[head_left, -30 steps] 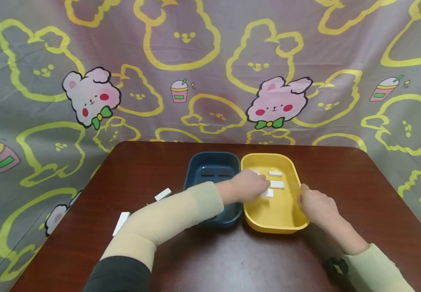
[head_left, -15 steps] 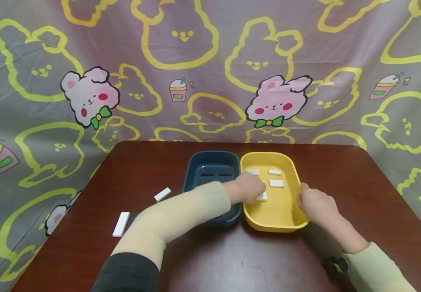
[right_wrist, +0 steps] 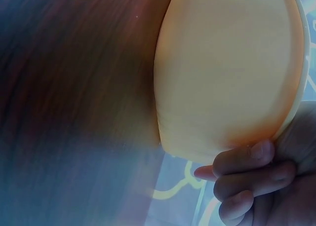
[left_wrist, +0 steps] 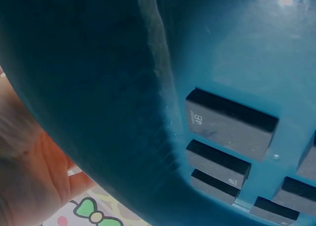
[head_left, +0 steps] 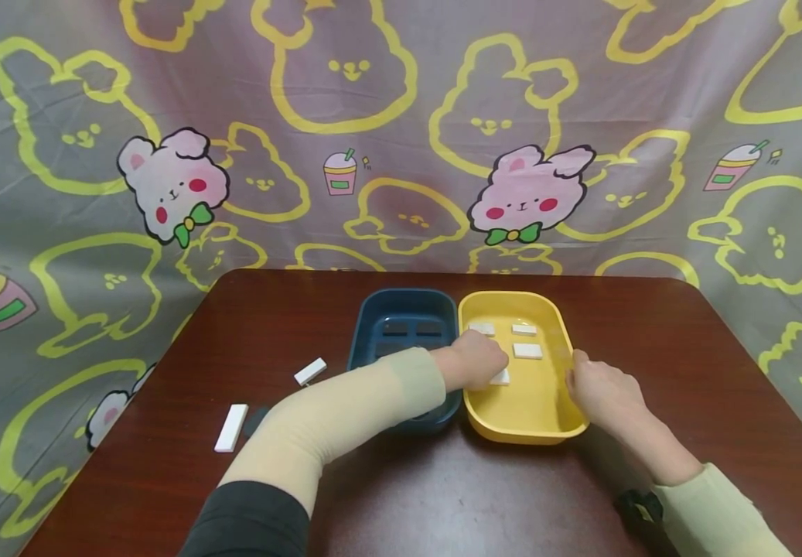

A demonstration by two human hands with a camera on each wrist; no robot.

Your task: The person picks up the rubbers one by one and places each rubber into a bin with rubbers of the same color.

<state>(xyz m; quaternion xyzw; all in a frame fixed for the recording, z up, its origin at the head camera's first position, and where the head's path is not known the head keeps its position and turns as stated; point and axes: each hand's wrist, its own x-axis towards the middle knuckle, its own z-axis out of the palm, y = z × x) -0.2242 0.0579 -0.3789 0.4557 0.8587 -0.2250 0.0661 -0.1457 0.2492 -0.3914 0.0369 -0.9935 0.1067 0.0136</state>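
Observation:
My left hand (head_left: 477,359) reaches down into the yellow tray (head_left: 527,411), its fingers curled at a white eraser (head_left: 501,377) lying on the tray floor. That eraser is partly hidden by the hand. Farther back in the same tray lie more white erasers (head_left: 527,351). My right hand (head_left: 608,393) grips the yellow tray's right rim; in the right wrist view its curled fingers (right_wrist: 256,181) lie against the outer wall. Close beside, the dark blue tray (head_left: 407,294) holds several black erasers (left_wrist: 229,125), one marked 4B.
On the brown table (head_left: 268,317) to the left lie two white erasers, one nearer the front (head_left: 231,427). A dark piece (head_left: 256,422) beside it is partly covered by my left sleeve (head_left: 345,410). A patterned cloth (head_left: 401,155) hangs behind the table.
My left hand has shifted left and toward me within the yellow tray, and the white eraser at its fingers has moved left with it. The right hand stays on the rim.

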